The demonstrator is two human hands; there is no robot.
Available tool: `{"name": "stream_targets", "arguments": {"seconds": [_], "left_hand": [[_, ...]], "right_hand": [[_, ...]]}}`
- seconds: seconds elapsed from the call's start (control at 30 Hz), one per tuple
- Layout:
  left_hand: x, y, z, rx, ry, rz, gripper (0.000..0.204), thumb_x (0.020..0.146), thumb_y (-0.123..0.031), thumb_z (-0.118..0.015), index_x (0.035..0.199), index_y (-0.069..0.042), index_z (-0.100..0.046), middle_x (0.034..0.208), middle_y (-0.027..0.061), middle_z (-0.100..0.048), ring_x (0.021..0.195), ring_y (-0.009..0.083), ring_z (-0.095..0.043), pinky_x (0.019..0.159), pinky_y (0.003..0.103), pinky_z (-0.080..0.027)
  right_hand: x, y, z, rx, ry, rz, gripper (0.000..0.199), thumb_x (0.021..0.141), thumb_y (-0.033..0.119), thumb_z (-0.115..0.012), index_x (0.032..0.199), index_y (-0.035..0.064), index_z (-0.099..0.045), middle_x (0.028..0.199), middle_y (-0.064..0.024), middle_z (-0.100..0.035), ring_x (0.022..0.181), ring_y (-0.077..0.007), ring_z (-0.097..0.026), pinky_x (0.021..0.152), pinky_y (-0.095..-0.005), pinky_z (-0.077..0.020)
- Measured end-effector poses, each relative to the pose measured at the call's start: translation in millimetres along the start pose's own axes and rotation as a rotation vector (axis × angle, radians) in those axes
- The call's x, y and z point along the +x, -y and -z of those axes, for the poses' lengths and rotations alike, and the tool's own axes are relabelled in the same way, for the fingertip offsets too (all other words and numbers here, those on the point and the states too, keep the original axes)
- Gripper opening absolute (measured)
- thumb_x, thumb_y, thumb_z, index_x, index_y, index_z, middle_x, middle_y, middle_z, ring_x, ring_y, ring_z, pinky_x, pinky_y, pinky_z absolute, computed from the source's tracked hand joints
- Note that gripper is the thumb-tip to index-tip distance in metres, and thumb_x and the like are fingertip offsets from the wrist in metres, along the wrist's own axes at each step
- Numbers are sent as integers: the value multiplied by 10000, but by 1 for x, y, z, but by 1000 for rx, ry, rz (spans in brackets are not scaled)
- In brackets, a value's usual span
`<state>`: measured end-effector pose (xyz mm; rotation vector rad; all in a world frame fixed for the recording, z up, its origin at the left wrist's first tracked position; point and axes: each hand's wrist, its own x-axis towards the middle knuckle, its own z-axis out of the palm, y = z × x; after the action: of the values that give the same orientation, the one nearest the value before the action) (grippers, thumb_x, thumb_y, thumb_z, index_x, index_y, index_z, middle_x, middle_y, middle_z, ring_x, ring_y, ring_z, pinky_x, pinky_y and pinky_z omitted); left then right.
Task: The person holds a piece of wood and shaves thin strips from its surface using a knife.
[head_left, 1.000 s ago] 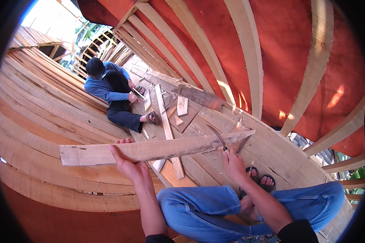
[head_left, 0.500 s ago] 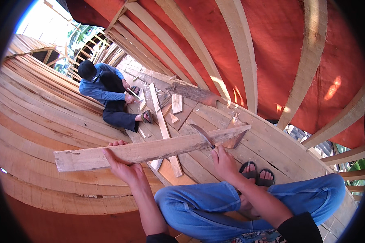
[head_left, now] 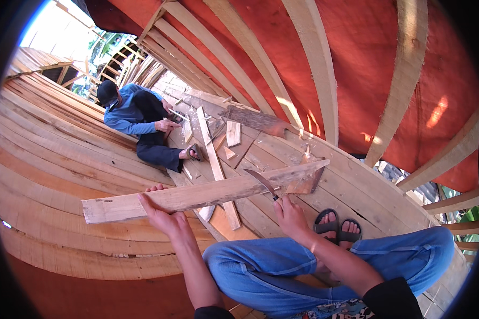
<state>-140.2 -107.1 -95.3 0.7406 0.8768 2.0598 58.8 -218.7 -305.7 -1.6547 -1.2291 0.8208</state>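
Note:
A long pale wooden plank [head_left: 197, 194] stretches across in front of me, rising toward the right. My left hand [head_left: 162, 217] grips its lower edge near the middle. My right hand [head_left: 290, 217] is closed around the handle of a curved knife [head_left: 262, 182], whose blade lies against the plank's face. The plank's right end is cut to a slanted point above the hull boards.
I sit on the curved plank floor of a wooden boat hull [head_left: 64, 159], with my legs in blue jeans [head_left: 314, 266] and sandalled feet [head_left: 338, 226]. Another person in blue [head_left: 138, 119] sits farther back working among loose boards [head_left: 215, 154]. Wooden ribs [head_left: 316, 69] rise under a red tarp.
The plank and both hands have shifted slightly as my view moved. The knife blade has slid along the plank toward the right hand's side.

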Motion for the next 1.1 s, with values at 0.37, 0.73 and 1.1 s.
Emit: {"name": "stream_targets", "arguments": {"seconds": [0.37,0.73,1.1], "left_hand": [[1,-19,7,-201,292,175,495,935,-425,-502,1121,33,-527,1016,142,-562,977,274,-548,957,435,-447],[-9,-14,-4,-147,378,70,445,980,-471,-380,1026,-42,-485,920,98,-494,874,236,-492,898,419,-418],[-8,-16,-10,-135,246,48,445,981,-482,-372,983,-45,-458,852,81,-466,825,218,-470,837,395,-419]], "right_hand": [[4,-14,-6,72,-124,-1,312,985,305,-478,947,-4,-477,710,-275,-620,713,-487,-612,608,-562,-472],[15,-19,26,-15,-73,-198,378,992,335,-441,954,-33,-520,751,-298,-630,751,-497,-621,677,-574,-475],[17,-55,37,-59,-68,-284,413,998,342,-432,939,-47,-556,818,-310,-632,800,-518,-604,732,-579,-470]]}}
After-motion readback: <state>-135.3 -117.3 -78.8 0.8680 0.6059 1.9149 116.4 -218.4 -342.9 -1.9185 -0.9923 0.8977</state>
